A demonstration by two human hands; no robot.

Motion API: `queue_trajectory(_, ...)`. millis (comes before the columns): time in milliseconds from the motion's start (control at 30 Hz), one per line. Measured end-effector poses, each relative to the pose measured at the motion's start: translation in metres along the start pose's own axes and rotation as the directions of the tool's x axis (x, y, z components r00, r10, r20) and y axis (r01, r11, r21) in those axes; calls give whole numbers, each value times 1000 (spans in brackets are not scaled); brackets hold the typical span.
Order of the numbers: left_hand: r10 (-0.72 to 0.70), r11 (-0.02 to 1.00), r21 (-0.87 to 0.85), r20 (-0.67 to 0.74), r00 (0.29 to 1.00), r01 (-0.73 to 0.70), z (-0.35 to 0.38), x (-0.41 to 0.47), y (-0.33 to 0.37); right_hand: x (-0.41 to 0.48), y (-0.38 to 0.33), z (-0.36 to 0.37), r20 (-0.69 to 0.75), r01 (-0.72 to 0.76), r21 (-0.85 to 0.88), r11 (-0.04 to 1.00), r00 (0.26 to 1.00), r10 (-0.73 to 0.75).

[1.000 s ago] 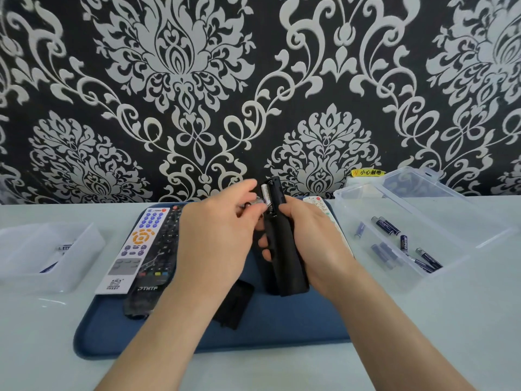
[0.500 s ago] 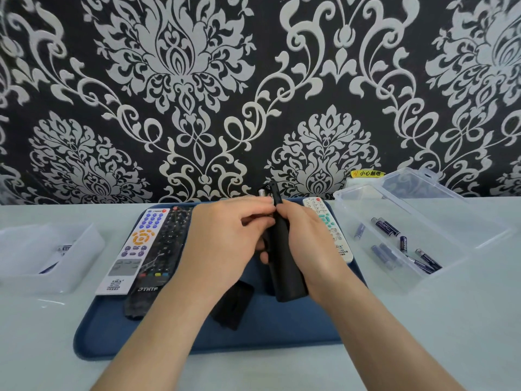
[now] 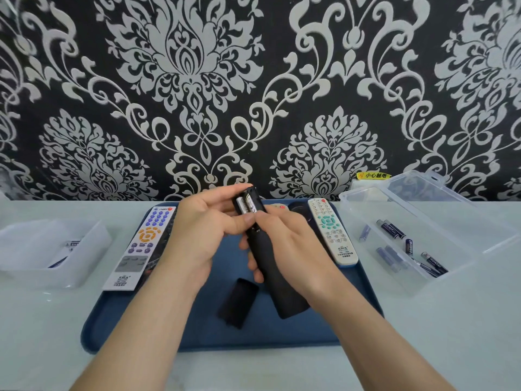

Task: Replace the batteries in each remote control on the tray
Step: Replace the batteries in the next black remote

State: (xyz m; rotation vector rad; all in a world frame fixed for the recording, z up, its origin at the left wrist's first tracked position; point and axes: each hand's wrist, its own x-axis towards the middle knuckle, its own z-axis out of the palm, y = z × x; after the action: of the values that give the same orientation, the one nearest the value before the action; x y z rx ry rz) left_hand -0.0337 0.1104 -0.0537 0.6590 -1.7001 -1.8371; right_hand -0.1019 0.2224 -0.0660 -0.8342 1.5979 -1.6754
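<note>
A: Batteries (image 3: 245, 204) are now seen seated in the open bay of the black remote (image 3: 270, 266), which is gripped by the right hand (image 3: 293, 249) above the tray (image 3: 282, 334). Half a second ago they were hidden by fingers.

B: And the left hand (image 3: 203, 232)?

A: It is curled beside the bay, thumb pressed on them. The cover (image 3: 239, 303), below both hands, is probably needed next.

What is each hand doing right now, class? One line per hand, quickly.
Left hand: fingers curled at the black remote's open battery compartment, thumb by the batteries.
Right hand: closed, holding the black remote.
</note>
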Motion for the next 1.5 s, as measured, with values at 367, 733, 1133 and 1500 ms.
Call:
queue_trajectory(367, 22, 998, 65, -96, 995, -15, 6, -4, 0, -3, -4, -19, 132, 33, -245, 969, 991, 0)
queue_trajectory(733, -299, -46, 976, 190, 935, -213, -11, -19, -17, 10, 3, -52, -117, -262, -146, 954, 962, 246)
queue_trajectory(1133, 205, 878, 394, 205, 957, -272, -13, -9, -6, 6, 1, -41, 72, -332, 207, 920, 943, 324)
queue_trajectory(1500, -111, 994, 79, 577, 809, 80, -36, -10, -4, 9, 6, -35, -134, -71, 241, 968, 985, 106)
